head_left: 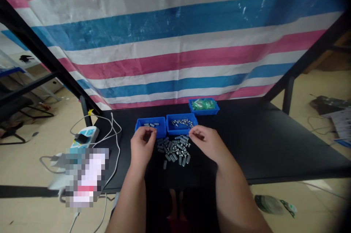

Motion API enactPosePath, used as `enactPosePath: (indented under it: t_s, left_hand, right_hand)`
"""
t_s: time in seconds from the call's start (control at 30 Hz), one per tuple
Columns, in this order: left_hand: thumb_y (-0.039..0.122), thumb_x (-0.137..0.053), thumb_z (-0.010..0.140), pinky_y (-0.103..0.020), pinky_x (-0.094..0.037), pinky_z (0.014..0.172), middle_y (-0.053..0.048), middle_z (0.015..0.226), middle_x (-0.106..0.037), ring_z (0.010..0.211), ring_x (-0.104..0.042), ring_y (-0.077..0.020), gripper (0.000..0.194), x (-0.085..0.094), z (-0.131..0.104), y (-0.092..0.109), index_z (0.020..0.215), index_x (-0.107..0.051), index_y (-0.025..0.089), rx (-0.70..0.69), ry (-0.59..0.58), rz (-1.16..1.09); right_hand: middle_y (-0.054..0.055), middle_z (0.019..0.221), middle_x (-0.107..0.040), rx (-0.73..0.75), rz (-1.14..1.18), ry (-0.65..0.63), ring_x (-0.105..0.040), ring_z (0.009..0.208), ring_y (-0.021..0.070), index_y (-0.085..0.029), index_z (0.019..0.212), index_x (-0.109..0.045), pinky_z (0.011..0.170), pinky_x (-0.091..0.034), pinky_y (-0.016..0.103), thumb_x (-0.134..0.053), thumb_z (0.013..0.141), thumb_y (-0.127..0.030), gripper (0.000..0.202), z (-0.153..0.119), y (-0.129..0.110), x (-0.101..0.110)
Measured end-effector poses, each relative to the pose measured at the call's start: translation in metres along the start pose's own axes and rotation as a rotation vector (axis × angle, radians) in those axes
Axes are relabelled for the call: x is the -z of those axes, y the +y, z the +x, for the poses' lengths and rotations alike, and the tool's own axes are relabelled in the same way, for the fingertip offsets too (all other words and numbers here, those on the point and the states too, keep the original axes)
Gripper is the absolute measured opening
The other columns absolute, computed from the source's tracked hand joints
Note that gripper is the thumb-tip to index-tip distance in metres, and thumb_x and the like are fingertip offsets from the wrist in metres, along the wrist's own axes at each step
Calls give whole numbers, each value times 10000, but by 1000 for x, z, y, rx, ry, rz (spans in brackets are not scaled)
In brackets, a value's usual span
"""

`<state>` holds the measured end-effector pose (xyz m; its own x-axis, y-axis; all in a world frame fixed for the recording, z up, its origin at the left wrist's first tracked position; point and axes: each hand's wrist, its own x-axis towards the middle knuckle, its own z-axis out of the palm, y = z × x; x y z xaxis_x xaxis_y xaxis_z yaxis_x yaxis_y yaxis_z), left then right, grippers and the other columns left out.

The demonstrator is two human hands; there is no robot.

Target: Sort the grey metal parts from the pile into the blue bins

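Curling over the near side of the left bin (162, 131), the left hand (142, 141) has thumb and forefinger bent toward each other; cannot tell whether anything is pinched between them. The right hand (207, 139), palm side turned inward, has its fingertips drawn together at the near right corner of the right bin (178, 131) – its grip, too, cannot be made out.

The pile (178, 148), grey cylinders mixed with silver screws, lies on the black table (274, 141) between the two hands, on the near side of both bins. Its left edge is just beside the left hand; its upper right edge sits just below the right fingertips. One loose cylinder (165, 164) rests apart at the near left of the pile.

Bin contents: a few small grey pieces (151, 124) in the left, a scatter of screws (181, 122) in the right. A rear bin (204, 112) (farther back, toward the striped sheet (175, 61)) holds green plastic packets (204, 104).

Far left of the table – a power strip (92, 133) with a black plug (81, 138) and pale cables (120, 145), well apart from the hands.
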<state>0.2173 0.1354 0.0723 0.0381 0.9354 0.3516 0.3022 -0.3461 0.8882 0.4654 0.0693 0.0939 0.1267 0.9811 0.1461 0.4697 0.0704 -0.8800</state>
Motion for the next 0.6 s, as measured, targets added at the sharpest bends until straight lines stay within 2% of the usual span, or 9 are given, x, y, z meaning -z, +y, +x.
enactPosePath:
  t_s: [0.03, 0.1, 0.2, 0.27, 0.3, 0.37, 0.43, 0.5, 0.6]
  left_hand:
    - [347, -689, 877, -292, -544, 763, -67, 946, -709, 833, -683, -187, 174, 2, 5, -6, 944, -703, 187, 15, 35, 58]
    - [356, -682, 874, -312, -559, 792, -83, 1055, -720, 896, -704, -210, 257, 4, 10, -13, 1077, -706, 200, 18, 29, 137]
    - [338, -645, 894, -372, -526, 962, -88, 1258, -679, 1124, -661, -249, 414, 6, 7, -11, 1297, -631, 240, -79, -17, 254]
    - [328, -614, 905, -409, -469, 1044, -79, 1252, -675, 1180, -623, -262, 352, 9, 3, -8, 1244, -655, 244, -142, 17, 362]
    - [332, -610, 897, -419, -462, 1041, -77, 1194, -686, 1148, -628, -268, 301, 11, 1, -7, 1175, -681, 240, -146, 42, 422]
    - [355, -632, 860, -403, -498, 937, -67, 1023, -688, 997, -652, -263, 247, 16, 0, -7, 1065, -700, 234, -91, 46, 537]
    - [386, -654, 829, -343, -510, 753, -31, 864, -657, 797, -646, -227, 264, 20, 0, -10, 1046, -690, 241, 30, -29, 604]
    - [416, -655, 830, -292, -464, 623, 10, 752, -634, 649, -610, -186, 274, 21, 1, -13, 1047, -672, 250, 148, -108, 601]
    - [451, -651, 846, -271, -444, 599, 30, 724, -666, 609, -616, -164, 255, 15, 2, -15, 1014, -652, 258, 235, -88, 551]
  right_hand:
    - [8, 720, -669, -13, -70, -26, -606, 652, 148, -208, 824, -691, 608, -460, 264, -646, 860, -301, 109, -1, 9, 5]
    - [-2, 688, -674, -65, -133, -113, -597, 615, 143, -213, 856, -713, 587, -439, 259, -657, 845, -293, 99, -4, 25, 12]
    - [0, 692, -698, -111, -119, -227, -609, 599, 144, -220, 944, -737, 572, -433, 252, -675, 827, -277, 144, -7, 40, 10]
    - [4, 693, -708, -114, -94, -252, -611, 579, 144, -220, 964, -739, 550, -431, 247, -685, 817, -263, 163, -7, 46, 3]
    - [6, 689, -711, -115, -85, -245, -609, 560, 143, -217, 960, -737, 532, -427, 245, -691, 808, -254, 164, -6, 48, -1]
    - [14, 677, -714, -122, -78, -217, -602, 524, 142, -206, 922, -732, 495, -417, 240, -698, 787, -232, 141, -3, 51, -8]
    - [19, 665, -711, -130, -87, -194, -592, 498, 139, -197, 861, -722, 473, -406, 237, -696, 767, -203, 98, 0, 52, -12]
    - [13, 644, -698, -137, -102, -198, -579, 485, 132, -199, 795, -695, 468, -392, 233, -685, 749, -170, 56, 3, 52, -14]
    - [-34, 563, -624, -140, -124, -218, -538, 471, 114, -213, 721, -606, 478, -362, 222, -637, 733, -125, 94, 5, 48, -12]
